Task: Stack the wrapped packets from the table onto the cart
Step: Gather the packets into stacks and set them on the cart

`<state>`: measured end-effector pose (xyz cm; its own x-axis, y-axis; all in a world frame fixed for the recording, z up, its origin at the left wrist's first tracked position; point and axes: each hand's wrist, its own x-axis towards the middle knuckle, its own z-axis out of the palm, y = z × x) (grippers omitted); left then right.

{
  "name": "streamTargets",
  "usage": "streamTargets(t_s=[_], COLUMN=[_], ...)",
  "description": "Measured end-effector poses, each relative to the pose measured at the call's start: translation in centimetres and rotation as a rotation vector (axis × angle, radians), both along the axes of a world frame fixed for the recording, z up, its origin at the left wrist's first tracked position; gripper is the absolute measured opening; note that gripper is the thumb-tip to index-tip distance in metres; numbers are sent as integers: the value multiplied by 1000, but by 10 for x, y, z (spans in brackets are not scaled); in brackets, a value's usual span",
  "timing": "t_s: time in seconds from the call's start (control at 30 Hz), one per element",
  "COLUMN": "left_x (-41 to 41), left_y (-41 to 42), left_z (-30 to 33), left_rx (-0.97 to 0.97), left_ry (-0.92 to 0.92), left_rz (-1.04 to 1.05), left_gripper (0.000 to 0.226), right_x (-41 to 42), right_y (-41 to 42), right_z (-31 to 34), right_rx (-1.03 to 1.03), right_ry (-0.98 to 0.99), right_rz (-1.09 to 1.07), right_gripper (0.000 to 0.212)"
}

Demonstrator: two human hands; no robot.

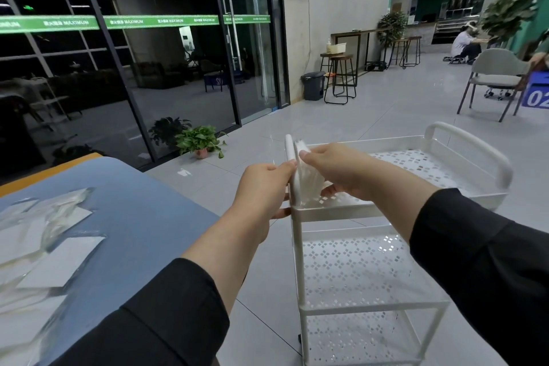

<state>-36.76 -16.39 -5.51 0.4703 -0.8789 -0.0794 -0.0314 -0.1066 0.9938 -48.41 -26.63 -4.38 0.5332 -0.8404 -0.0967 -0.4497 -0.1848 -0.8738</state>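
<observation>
Head view is showing two hands meeting in the middle of the frame, over the near left corner of the white cart [502,172]. Both hands are holding one bunch of wrapped packets [307,184] standing on edge above the top shelf. The left hand [261,187] is pinching the bunch from the left side with curled fingers. The right hand [341,171] is gripping it from the right, thumb on top. The bunch is looking blurry. More wrapped packets [59,261] are lying flat on the blue table [142,217] at the lower left of the frame. A small potted plant [200,140] is sitting on the floor by the glass wall.
</observation>
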Motion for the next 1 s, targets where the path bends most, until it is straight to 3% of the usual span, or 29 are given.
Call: streamTargets(t_s=[0.17, 0.3, 0.37, 0.47, 0.8, 1.0], left_x=[4, 1, 1, 2, 3, 5], left_y=[-5, -7, -8, -11, -13, -9], left_z=[-8, -10, -10, -10, -14, -21], left_rx=[-19, 8, 18, 12, 6, -37], left_ry=[-54, -11, -2, -23, -81, 40], left_rz=[4, -55, -70, -82, -108, -64], left_gripper=[24, 32, 36, 38, 46, 45], right_x=[9, 10, 9, 6, 5, 6], right_y=[-2, -6, -8, -8, 0, 1], right_z=[-5, -9, -11, -15, -18, -21], right_rx=[9, 165, 182, 144, 36, -46], right_ry=[52, -111, -184, -179, -239, -240], right_rz=[-73, -76, -74, -62, -42, -76], right_gripper=[54, 70, 61, 30, 28, 30])
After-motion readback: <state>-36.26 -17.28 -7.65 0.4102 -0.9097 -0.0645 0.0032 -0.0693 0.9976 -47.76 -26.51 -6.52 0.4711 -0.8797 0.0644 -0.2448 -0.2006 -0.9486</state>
